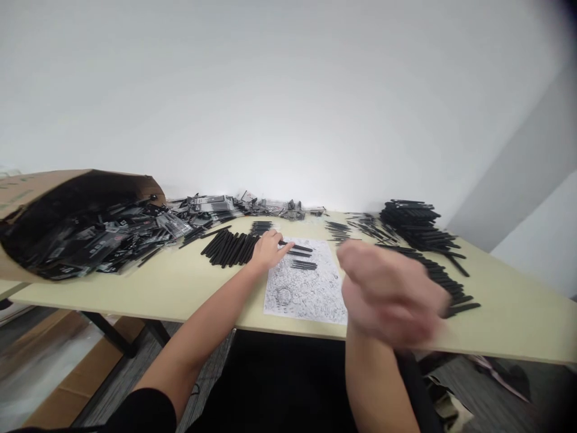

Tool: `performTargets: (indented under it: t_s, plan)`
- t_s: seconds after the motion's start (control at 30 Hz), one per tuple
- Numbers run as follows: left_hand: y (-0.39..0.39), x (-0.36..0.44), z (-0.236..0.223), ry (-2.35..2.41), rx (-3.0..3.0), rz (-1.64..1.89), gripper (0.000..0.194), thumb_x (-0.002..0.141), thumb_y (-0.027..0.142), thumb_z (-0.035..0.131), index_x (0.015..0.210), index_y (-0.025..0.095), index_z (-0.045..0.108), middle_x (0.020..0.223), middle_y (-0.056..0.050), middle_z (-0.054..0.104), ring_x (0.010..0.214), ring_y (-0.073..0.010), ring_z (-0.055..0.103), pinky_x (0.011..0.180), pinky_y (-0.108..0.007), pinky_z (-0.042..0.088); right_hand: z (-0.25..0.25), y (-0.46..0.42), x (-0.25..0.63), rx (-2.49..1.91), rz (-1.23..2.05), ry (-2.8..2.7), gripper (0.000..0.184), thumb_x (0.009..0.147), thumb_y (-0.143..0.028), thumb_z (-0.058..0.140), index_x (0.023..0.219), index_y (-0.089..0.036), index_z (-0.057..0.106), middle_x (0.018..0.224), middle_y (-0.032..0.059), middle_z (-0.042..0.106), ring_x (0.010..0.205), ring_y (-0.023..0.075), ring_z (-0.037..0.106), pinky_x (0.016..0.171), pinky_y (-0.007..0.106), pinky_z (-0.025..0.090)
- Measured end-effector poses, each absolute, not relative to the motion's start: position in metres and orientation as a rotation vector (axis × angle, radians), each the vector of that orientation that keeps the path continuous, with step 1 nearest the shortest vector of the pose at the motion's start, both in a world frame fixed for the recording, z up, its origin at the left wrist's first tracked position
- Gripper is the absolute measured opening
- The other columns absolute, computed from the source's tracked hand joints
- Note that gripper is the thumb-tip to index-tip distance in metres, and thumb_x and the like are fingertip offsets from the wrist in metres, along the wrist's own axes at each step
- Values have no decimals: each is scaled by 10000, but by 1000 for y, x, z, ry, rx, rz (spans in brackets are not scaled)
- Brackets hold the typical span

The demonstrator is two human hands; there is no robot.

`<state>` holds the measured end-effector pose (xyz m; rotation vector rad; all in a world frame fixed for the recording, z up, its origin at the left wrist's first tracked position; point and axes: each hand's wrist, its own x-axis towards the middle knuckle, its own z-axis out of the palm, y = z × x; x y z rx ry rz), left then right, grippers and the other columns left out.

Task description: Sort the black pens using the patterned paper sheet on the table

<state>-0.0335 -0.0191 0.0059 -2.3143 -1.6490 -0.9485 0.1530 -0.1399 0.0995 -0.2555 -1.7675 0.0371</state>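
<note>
My left hand (269, 249) rests at the top left of a printed sheet of paper (302, 294), its thumb and fingers closed about the ends of two black pens (298, 249), which stick out to the right. Below these pens lie several thinner black sticks (304, 264), like refills. Just left of that hand is a row of black pens (229, 248), with a small bunch of short black sticks (261, 227) behind it. My right hand (392, 294) is raised close to the camera over the sheet's right side, curled and smeared by motion; whether it holds anything is hidden.
A cardboard box (76, 180) lies on its side at the left, spilling black-and-clear packets (112, 237) along the wall. Loose thin sticks (340, 231) lie behind the sheet. A tall stack of black pens (410, 222) and more pens (446, 285) occupy the right of the table (518, 313).
</note>
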Motion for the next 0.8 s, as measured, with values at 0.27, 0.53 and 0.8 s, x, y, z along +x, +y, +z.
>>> performTargets:
  t_s: [0.27, 0.53, 0.8]
  plan:
    - [-18, -37, 7, -1743, -2179, -1043, 402, 908, 559, 481, 839, 188, 621, 913, -76, 589, 929, -233, 571, 796, -332, 451, 45, -15, 171, -855, -149, -1963, 188, 869, -352, 570, 738, -216, 576, 730, 40, 594, 740, 195, 560, 704, 329, 431]
    - [-15, -40, 6, -1790, -2138, -1133, 372, 918, 537, 474, 849, 199, 612, 944, -78, 592, 959, -238, 581, 789, -336, 460, -12, 16, 187, -1095, -85, -1944, 186, 879, -336, 562, 974, -243, 692, 1042, 89, 600, 1011, 266, 527, 950, 417, 389]
    - [-14, -39, 2, -1762, -2186, -1138, 345, 924, 506, 479, 881, 185, 599, 968, -84, 589, 955, -232, 583, 826, -343, 468, -21, 19, 183, -1055, -16, -1926, 196, 898, -312, 545, 1006, -232, 688, 1048, 89, 590, 1009, 250, 535, 943, 394, 404]
